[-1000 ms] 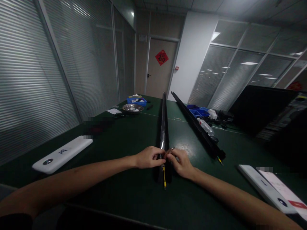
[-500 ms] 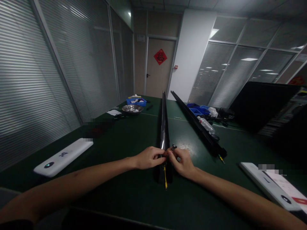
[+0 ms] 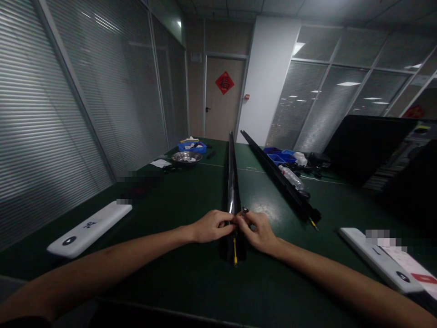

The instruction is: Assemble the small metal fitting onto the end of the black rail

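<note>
A long black channel-shaped rail (image 3: 232, 182) runs away from me along the table, its near end under my hands. My left hand (image 3: 213, 226) reaches in from the left, thumb and fingers pinched together over the rail; whatever sits between the fingertips is hidden. Against the rail's right side, my right hand (image 3: 257, 230) is closed, its fingertips meeting those of the left. A small shiny wrench (image 3: 245, 210) sticks up out of the right hand, most of it covered by the fingers. Below the fingertips, a short yellow wire (image 3: 235, 253) with a metal end lies on the rail's near end.
A second black rail (image 3: 283, 182) lies to the right, with a yellow-green wire at its end and a plastic bottle (image 3: 292, 177) alongside. Blue bins (image 3: 282, 157), a metal bowl (image 3: 187, 158) and a blue basket (image 3: 192, 147) stand farther back. White devices (image 3: 90, 228) flank me.
The view has shifted slightly. My hands stay at the same place on the rail, and the wrench's visible end has turned or tilted a little.
</note>
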`<state>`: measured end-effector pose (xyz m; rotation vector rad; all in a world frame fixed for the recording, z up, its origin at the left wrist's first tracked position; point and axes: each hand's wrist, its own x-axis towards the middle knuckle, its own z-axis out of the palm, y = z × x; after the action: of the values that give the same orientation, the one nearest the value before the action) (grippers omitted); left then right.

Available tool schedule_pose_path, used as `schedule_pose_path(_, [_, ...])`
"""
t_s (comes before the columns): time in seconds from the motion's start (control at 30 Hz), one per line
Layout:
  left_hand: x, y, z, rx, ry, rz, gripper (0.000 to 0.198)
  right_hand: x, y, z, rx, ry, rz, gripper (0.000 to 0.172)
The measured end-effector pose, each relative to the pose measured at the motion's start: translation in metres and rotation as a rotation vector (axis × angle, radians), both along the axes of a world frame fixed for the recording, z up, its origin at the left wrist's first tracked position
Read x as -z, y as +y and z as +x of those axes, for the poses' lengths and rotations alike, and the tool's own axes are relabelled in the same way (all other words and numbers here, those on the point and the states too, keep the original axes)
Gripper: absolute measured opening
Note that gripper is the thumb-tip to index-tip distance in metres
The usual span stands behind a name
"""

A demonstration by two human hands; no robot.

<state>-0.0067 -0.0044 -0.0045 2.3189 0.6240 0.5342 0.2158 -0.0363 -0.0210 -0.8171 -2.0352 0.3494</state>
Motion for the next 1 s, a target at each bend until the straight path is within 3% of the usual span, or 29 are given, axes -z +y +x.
schedule_pose_path(0.2, [0.002,0.0,0.0,-0.01,0.009,0.039,0.026,-0.009,0.001,-0.001,-0.128,0.007,-0.002,0.038])
schedule_pose_path(0.43, [0.002,0.0,0.0,-0.018,0.02,0.032,0.025,-0.006,0.007,0.001,-0.231,0.052,-0.016,0.038])
schedule_pose_path(0.67, [-0.001,-0.001,0.0,-0.015,0.035,0.024,0.024,0.001,0.003,0.002,0.013,0.083,-0.033,0.042])
schedule_pose_path(1.0, [-0.004,-0.002,0.001,-0.021,0.035,0.021,0.022,0.0,0.001,0.001,0.016,0.057,-0.005,0.041])
